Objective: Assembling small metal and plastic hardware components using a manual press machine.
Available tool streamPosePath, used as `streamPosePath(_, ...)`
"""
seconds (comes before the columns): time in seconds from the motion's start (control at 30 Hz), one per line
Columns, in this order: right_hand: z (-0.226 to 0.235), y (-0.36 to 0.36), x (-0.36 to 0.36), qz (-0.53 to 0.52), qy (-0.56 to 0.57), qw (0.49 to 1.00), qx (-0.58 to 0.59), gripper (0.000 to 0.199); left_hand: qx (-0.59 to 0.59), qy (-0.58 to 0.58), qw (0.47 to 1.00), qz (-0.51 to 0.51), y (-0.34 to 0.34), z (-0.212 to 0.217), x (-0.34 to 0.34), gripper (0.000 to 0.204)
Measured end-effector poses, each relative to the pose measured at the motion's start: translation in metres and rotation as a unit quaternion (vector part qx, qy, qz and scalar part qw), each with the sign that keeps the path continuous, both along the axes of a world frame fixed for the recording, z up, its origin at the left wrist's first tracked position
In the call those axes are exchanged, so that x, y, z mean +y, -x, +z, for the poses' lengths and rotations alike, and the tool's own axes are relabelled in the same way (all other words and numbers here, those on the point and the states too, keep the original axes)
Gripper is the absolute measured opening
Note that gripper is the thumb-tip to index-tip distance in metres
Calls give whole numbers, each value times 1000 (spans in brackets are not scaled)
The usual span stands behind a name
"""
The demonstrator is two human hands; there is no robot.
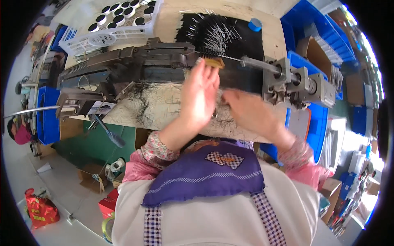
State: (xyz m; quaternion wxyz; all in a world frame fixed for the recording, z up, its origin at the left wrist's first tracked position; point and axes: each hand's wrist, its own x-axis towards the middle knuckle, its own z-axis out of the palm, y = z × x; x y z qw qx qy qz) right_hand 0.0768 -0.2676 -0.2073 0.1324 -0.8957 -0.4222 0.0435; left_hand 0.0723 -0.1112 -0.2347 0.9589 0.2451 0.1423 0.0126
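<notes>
While at bench edge (164,119) | left hand (200,96) holds brush (213,62) | right hand (250,112) open, blurred

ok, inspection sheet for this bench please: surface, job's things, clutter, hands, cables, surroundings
surface: wooden bench top, strewn with loose dark bristles.
job's things: twisted wire brush held in a dark metal machine, with a grey chuck block at the right; yellowish comb-like tool at the left hand's fingertips.
clutter: white basket of black-and-white caps, blue tape roll, pile of wires on black mat.
hands: left hand raised at the brush; right hand blurred, grip unclear.
cables: nothing seen.
surroundings: blue bins, cardboard boxes, red bag on the floor.
</notes>
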Motion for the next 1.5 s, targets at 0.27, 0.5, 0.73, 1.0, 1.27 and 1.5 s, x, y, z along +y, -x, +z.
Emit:
streamPosePath(0.27, -93, -6, 11, 94, -238, 967, 5, 31, -86, -20, 974, -210, 54, 9, 6, 49)
streamPosePath(0.5, -118, 3, -3, -9, -154, 982, 110, 17, 202, -937, 221, 181, 146, -9, 130, 74)
streamPosePath(0.73, -116, 4, -2, -12, -159, 984, 77, 17, 557, -709, 404, 155, 221, -15, 258, 85)
streamPosePath(1.0, -20, 9, -40, -101, -211, 970, 71, 19, 74, -881, 438, 164, 151, 3, 129, 70)
streamPosePath(1.27, 129, 2, -18, 160, -184, 964, -109, 28, -185, -510, 748, -383, 69, 67, 15, 38)
streamPosePath(1.5, 66, -43, -43, -100, -252, 961, -44, 15, -76, -632, 770, -35, 90, 3, 89, 20)
